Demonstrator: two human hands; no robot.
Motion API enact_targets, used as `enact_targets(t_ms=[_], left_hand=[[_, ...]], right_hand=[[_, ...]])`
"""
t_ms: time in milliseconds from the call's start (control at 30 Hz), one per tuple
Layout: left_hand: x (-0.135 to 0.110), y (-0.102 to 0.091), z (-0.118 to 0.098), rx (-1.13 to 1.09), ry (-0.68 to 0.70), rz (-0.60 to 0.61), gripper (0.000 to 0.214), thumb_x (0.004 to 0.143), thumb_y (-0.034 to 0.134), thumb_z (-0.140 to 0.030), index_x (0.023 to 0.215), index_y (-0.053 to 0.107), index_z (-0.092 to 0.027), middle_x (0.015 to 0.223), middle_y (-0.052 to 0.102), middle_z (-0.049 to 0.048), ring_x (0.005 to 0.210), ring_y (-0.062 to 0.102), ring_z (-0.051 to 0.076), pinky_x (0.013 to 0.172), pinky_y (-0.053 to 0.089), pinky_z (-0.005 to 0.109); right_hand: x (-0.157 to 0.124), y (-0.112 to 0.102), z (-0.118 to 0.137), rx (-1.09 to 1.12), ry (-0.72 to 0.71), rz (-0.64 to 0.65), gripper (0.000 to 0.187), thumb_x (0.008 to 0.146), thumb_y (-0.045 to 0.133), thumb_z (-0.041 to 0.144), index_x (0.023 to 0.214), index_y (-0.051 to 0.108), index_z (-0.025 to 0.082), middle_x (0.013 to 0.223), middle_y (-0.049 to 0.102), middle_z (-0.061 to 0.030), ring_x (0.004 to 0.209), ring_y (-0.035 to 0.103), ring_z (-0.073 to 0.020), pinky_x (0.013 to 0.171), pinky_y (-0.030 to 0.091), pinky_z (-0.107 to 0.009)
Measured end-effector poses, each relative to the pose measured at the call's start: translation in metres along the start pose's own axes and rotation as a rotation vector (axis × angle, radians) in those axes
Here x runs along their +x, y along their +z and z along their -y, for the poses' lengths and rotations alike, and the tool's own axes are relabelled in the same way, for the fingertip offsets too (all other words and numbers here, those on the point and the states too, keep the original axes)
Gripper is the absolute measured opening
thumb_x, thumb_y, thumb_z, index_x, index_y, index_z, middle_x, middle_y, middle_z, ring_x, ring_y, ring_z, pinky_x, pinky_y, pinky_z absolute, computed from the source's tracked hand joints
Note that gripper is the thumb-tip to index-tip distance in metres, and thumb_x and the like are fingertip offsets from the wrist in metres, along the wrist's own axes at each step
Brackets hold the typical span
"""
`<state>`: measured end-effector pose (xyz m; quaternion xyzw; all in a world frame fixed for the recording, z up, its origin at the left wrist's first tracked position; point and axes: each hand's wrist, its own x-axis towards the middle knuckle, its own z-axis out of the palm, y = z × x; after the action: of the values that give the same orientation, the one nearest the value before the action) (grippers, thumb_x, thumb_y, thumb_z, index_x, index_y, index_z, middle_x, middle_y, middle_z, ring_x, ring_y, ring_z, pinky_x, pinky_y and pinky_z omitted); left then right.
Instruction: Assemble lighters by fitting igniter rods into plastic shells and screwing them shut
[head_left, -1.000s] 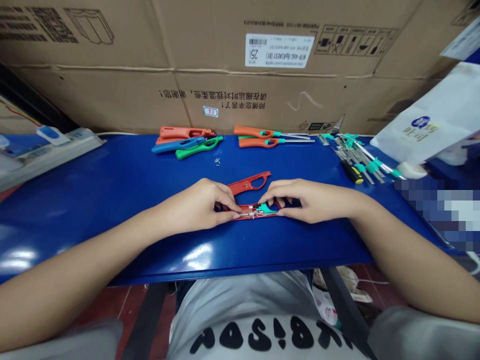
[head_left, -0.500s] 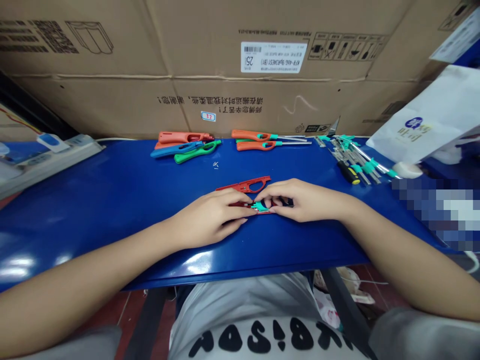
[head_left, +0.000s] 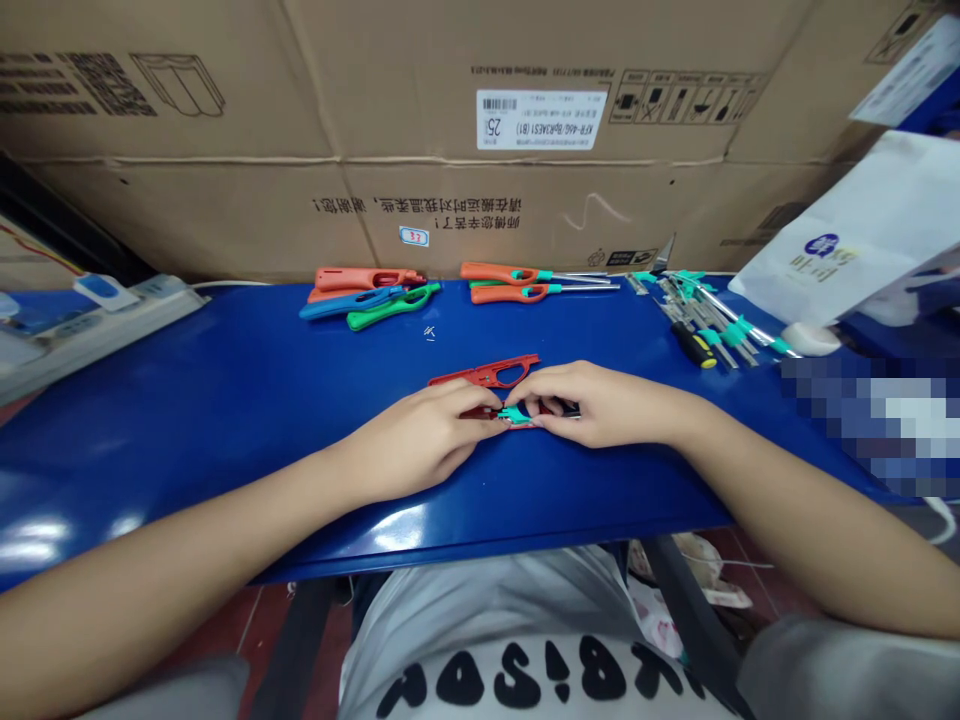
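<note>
A red lighter shell half (head_left: pixel 523 426) lies on the blue table between my two hands, mostly covered by fingers. Set in it is a teal trigger piece (head_left: pixel 514 413). My left hand (head_left: pixel 427 432) is closed on the shell's left part, thumb and fingertips beside the teal piece. From the other side, my right hand (head_left: pixel 592 403) pinches the shell's right part around the finger loop. Just behind them rests a second red shell half (head_left: pixel 491 374), its inside facing up. Whatever small parts sit under my fingers are hidden.
Red, blue and green lighter handles (head_left: pixel 367 295) lie at the back left, near orange lighters with metal tubes (head_left: pixel 514 292). Tubes with teal parts (head_left: pixel 709 310) and a screwdriver (head_left: pixel 694 345) are at right. A cardboard box (head_left: pixel 247 190) walls the back; a power strip (head_left: pixel 142 320) stands left.
The fingers of my left hand have drawn in slightly closer around the shell. Otherwise the hands and parts stay nearly in place; the view shifts a little.
</note>
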<state>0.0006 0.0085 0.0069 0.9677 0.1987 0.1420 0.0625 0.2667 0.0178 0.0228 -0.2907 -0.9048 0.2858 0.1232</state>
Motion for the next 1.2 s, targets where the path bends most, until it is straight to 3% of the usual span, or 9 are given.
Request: enact_targets(t_ms=[167,300,533,733,800,867,967,1200], left_hand=[[-0.002,0.000,0.001,-0.021,0.000,-0.008,0.036,0.102,0.048,-0.015,0.131,0.068,-0.021,0.128,0.067,0.0111,0.117,0.064,0.025,0.098,0.056,0.040],[-0.003,-0.002,0.003,-0.113,-0.054,-0.063,0.031,0.102,0.050,-0.020,0.125,0.070,-0.022,0.127,0.068,0.0090,0.114,0.066,0.022,0.099,0.055,0.037],[-0.002,-0.015,0.007,-0.093,-0.110,-0.088,0.019,0.099,0.055,-0.023,0.107,0.072,-0.019,0.098,0.072,0.0063,0.091,0.065,0.020,0.082,0.053,0.033],[-0.002,-0.017,0.011,-0.106,-0.145,-0.084,0.017,0.097,0.057,-0.024,0.103,0.072,-0.018,0.092,0.073,0.0045,0.084,0.066,0.018,0.076,0.052,0.030],[-0.002,-0.019,0.014,-0.097,-0.164,-0.100,0.018,0.097,0.057,-0.025,0.103,0.072,-0.018,0.092,0.073,0.0051,0.085,0.066,0.019,0.078,0.052,0.031],[-0.002,-0.021,0.019,-0.069,-0.187,-0.119,0.019,0.097,0.055,-0.024,0.102,0.072,-0.017,0.095,0.073,0.0061,0.089,0.067,0.020,0.081,0.053,0.033],[-0.003,-0.024,0.031,0.007,-0.224,-0.097,0.021,0.097,0.052,-0.022,0.100,0.072,-0.017,0.098,0.073,0.0070,0.094,0.066,0.021,0.084,0.053,0.034],[-0.004,-0.020,0.042,0.039,-0.262,-0.003,0.027,0.099,0.049,-0.024,0.106,0.074,-0.017,0.107,0.074,0.0083,0.099,0.068,0.023,0.089,0.055,0.037]], right_hand=[[-0.002,-0.004,0.000,0.004,0.009,-0.004,0.039,0.087,0.054,0.006,0.123,0.065,0.018,0.095,0.068,-0.0033,0.072,0.058,-0.0119,0.065,0.046,-0.023],[-0.004,-0.014,0.000,-0.016,0.045,-0.052,0.026,0.087,0.056,0.008,0.108,0.068,0.017,0.096,0.069,-0.0046,0.074,0.058,-0.0124,0.063,0.044,-0.023],[-0.006,-0.016,-0.001,-0.022,0.127,0.063,0.016,0.084,0.061,0.010,0.095,0.070,0.017,0.077,0.062,0.0004,0.066,0.055,-0.0115,0.060,0.041,-0.023],[-0.004,-0.011,-0.003,-0.040,0.101,-0.010,0.013,0.086,0.062,0.013,0.096,0.069,0.017,0.079,0.062,-0.0002,0.065,0.053,-0.0116,0.060,0.041,-0.024],[-0.003,-0.009,-0.006,-0.085,0.086,-0.095,0.014,0.090,0.060,0.017,0.101,0.069,0.017,0.087,0.064,-0.0031,0.070,0.056,-0.0134,0.065,0.044,-0.026],[-0.001,-0.006,-0.012,-0.181,0.063,-0.172,0.021,0.095,0.056,0.019,0.112,0.069,0.018,0.103,0.065,-0.0082,0.087,0.061,-0.0185,0.078,0.049,-0.032],[0.001,-0.001,-0.025,-0.344,0.022,-0.211,0.031,0.098,0.051,0.016,0.122,0.069,0.021,0.121,0.060,-0.0133,0.111,0.057,-0.0267,0.096,0.047,-0.044],[0.005,0.002,-0.039,-0.285,0.047,-0.254,0.012,0.094,0.060,0.020,0.102,0.070,0.020,0.117,0.060,-0.0118,0.111,0.058,-0.0264,0.097,0.048,-0.044]])
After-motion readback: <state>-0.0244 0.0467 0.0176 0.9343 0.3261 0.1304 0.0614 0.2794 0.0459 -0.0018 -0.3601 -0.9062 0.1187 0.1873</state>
